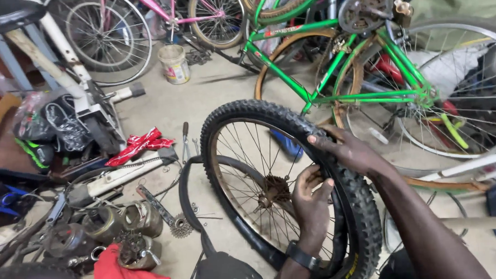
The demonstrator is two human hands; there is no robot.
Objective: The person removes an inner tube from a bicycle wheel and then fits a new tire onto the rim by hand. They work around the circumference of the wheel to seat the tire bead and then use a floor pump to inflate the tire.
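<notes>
Our left hand (311,200) grips the rusty spoked wheel rim (227,184) near the hub | our right hand (347,150) presses, fingers closed, on the knobby black rubber tyre (247,109) | wheel upright on the concrete floor (170,103), before a green bicycle frame (333,62).

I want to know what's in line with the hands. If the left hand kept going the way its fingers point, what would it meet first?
The left hand points up along the tyre, toward the right hand gripping it just above. It would probably meet that hand first, though depth is hard to judge.
</notes>
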